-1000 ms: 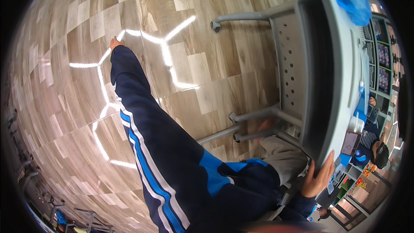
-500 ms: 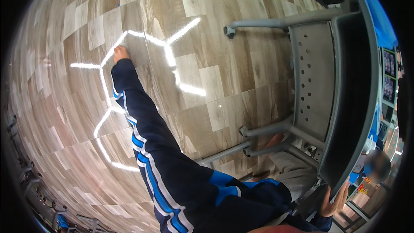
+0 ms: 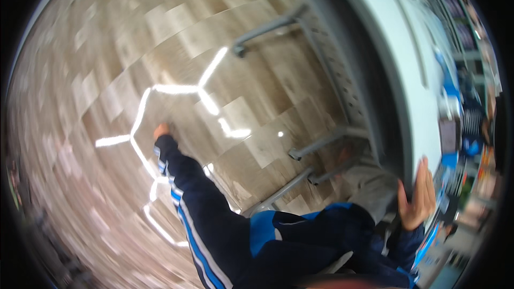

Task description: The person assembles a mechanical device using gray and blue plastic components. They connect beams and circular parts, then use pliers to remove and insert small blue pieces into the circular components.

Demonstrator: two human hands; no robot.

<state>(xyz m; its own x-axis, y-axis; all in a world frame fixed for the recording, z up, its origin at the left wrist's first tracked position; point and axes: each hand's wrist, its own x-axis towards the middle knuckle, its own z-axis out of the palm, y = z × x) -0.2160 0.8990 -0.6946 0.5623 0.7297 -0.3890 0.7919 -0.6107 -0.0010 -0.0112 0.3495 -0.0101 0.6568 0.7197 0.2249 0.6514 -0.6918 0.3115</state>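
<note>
Person bent low beside a grey table (image 3: 399, 69). Left hand (image 3: 161, 129) stretched down to the wood-pattern floor (image 3: 107, 48), at or just above it; too blurred to tell whether it is released or clenched. Right hand (image 3: 416, 199) grasps the table's near edge, fingers spread along it. Metal table legs (image 3: 316, 147) stand between the arms.

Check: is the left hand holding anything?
No. The left hand reaches out toward the wooden floor with nothing visible in it, while the right hand rests on the table edge.
</note>
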